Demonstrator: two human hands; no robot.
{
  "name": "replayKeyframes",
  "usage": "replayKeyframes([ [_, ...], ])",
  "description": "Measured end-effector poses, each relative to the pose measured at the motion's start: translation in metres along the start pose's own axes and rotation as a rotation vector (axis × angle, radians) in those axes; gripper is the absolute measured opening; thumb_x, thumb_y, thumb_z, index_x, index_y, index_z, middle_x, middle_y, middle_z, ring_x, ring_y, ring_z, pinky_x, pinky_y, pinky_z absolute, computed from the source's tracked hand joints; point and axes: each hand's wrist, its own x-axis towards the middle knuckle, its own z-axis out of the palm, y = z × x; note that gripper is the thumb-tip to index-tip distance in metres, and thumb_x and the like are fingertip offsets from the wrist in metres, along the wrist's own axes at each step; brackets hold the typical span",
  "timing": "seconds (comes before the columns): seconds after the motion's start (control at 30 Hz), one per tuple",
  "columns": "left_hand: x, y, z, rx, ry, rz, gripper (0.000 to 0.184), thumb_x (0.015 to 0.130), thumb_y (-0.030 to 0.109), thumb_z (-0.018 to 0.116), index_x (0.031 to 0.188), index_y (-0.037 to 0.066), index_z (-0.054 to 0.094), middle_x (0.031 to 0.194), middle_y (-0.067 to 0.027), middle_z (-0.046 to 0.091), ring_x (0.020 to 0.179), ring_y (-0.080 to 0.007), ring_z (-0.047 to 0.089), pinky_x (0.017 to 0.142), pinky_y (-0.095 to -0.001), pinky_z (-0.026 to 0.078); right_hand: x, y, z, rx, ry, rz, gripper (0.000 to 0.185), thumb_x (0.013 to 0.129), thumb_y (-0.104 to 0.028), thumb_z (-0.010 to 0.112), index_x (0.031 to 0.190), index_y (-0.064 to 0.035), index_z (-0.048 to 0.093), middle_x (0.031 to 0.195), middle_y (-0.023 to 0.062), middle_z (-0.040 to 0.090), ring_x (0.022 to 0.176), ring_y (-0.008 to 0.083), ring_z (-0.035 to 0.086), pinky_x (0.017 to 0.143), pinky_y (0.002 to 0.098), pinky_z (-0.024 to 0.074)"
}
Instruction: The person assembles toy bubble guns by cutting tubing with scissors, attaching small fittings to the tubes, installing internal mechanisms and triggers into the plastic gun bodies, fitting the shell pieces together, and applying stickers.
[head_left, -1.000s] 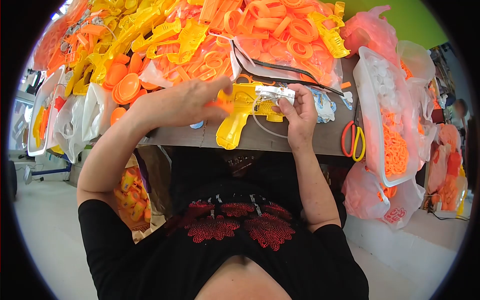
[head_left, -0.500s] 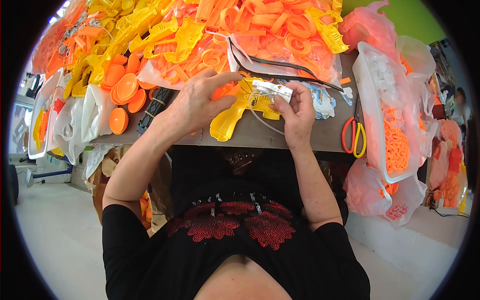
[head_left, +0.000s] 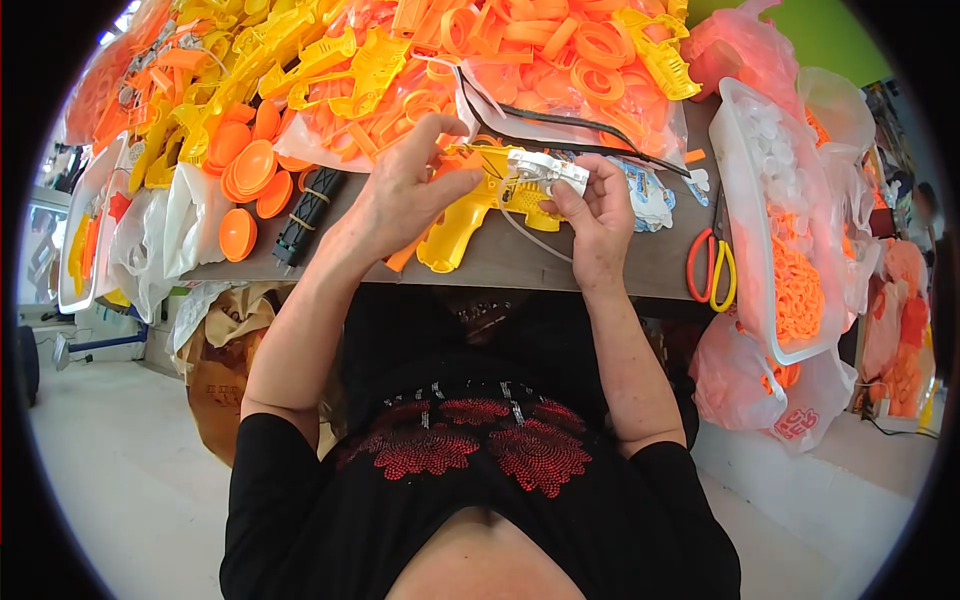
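In the head view my right hand (head_left: 602, 215) pinches a white plastic mechanism (head_left: 545, 168) between thumb and fingers, just over the table edge. A thin clear tube (head_left: 535, 240) curves below it toward my right palm. Behind and under the mechanism lies a yellow toy-gun half-shell (head_left: 455, 235), its grip pointing toward me. My left hand (head_left: 415, 190) hovers at the left of this shell, thumb and index finger apart, with nothing visible between them. Its other fingers are partly hidden. Thin dark wires show by the shell's upper part.
Heaped orange parts (head_left: 570, 60) and yellow shells (head_left: 370, 70) cover the back of the table (head_left: 640, 270). Orange cups (head_left: 238, 235) and a black bundle (head_left: 305, 215) lie left. Scissors (head_left: 712, 270) and a white bin (head_left: 730, 200) with orange pieces stand right.
My left hand has shifted slightly right, and its forearm has swung inward, showing more of the black bundle. My right hand keeps hold of the white mechanism, almost in place.
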Motion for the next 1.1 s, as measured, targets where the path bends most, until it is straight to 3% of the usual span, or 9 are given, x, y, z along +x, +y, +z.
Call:
replayKeyframes([
  [0.03,-0.001,-0.001,0.000,0.001,0.001,-0.002,0.030,0.084,0.019,0.061,0.107,0.001,0.052,0.085,-0.0085,0.055,0.068,-0.0109,0.050,0.062,-0.0265,0.044,0.000,0.000,0.000,0.001,0.003,0.006,0.030,0.085,-0.005,0.061,0.110,-0.0006,0.045,0.098,0.0082,0.055,0.087,0.0131,0.058,0.072,0.0264,0.0545],
  [0.1,-0.002,-0.001,0.000,0.218,0.070,0.172,0.033,0.082,0.022,0.060,0.106,-0.001,0.054,0.089,-0.0206,0.061,0.078,-0.0304,0.060,0.072,-0.0371,0.046,0.001,0.001,0.000,0.003,-0.004,0.001,0.029,0.085,-0.005,0.061,0.110,-0.0007,0.046,0.099,0.0083,0.055,0.087,0.0131,0.058,0.072,0.0265,0.0546],
  [0.23,0.000,0.005,-0.003,0.214,-0.060,0.123,0.033,0.082,0.023,0.060,0.103,-0.003,0.056,0.088,-0.0209,0.062,0.079,-0.0307,0.061,0.074,-0.0372,0.047,0.001,0.001,-0.001,0.005,-0.018,0.006,0.029,0.085,-0.005,0.061,0.110,-0.0009,0.046,0.100,0.0085,0.055,0.087,0.0134,0.058,0.073,0.0268,0.0547],
  [0.3,0.004,0.003,-0.001,0.253,-0.047,0.147,0.028,0.083,0.021,0.062,0.100,0.000,0.056,0.074,-0.0091,0.056,0.066,-0.0119,0.049,0.059,-0.0285,0.042,0.000,0.001,0.000,0.008,-0.018,0.002,0.029,0.085,-0.006,0.061,0.110,-0.0010,0.046,0.100,0.0085,0.055,0.088,0.0135,0.058,0.073,0.0269,0.0548],
  [0.43,0.014,0.007,0.007,0.256,0.012,0.110,0.029,0.081,0.021,0.064,0.101,0.001,0.058,0.073,-0.0080,0.055,0.064,-0.0119,0.048,0.059,-0.0277,0.042,0.000,0.001,-0.001,0.024,-0.014,0.021,0.028,0.086,-0.006,0.060,0.110,-0.0012,0.046,0.101,0.0081,0.054,0.090,0.0139,0.057,0.072,0.0270,0.0552],
  [0.5,0.016,0.010,0.010,0.218,0.053,0.136,0.034,0.079,0.026,0.061,0.103,0.002,0.059,0.083,-0.0196,0.063,0.080,-0.0290,0.061,0.074,-0.0369,0.047,0.000,0.002,-0.002,0.027,-0.018,0.011,0.028,0.086,-0.006,0.059,0.110,-0.0013,0.046,0.101,0.0081,0.054,0.089,0.0140,0.057,0.072,0.0272,0.0554],
  [0.63,0.018,0.011,0.015,0.334,0.020,0.029,0.035,0.078,0.029,0.063,0.103,0.005,0.060,0.085,-0.0188,0.063,0.082,-0.0297,0.061,0.074,-0.0372,0.047,0.000,0.003,-0.003,0.068,-0.017,0.001,0.026,0.087,-0.005,0.057,0.110,-0.0015,0.046,0.100,0.0080,0.055,0.089,0.0141,0.058,0.071,0.0279,0.0560],
  [0.8,0.016,-0.011,0.028,0.561,0.152,0.404,0.030,0.088,0.022,0.057,0.107,0.000,0.060,0.083,-0.0174,0.061,0.076,-0.0300,0.059,0.071,-0.0378,0.045,-0.001,0.002,-0.003,0.075,-0.016,-0.004,0.025,0.088,-0.006,0.056,0.110,-0.0018,0.046,0.099,0.0079,0.055,0.089,0.0140,0.058,0.070,0.0282,0.0561],
  [1.1,0.015,-0.017,0.028,0.600,0.143,0.442,0.027,0.087,0.015,0.056,0.111,0.003,0.057,0.080,-0.0164,0.058,0.076,-0.0334,0.057,0.066,-0.0400,0.045,-0.001,0.002,-0.003,0.054,-0.023,-0.002,0.025,0.088,-0.007,0.058,0.110,-0.0018,0.046,0.099,0.0080,0.055,0.089,0.0138,0.058,0.071,0.0280,0.0557],
])
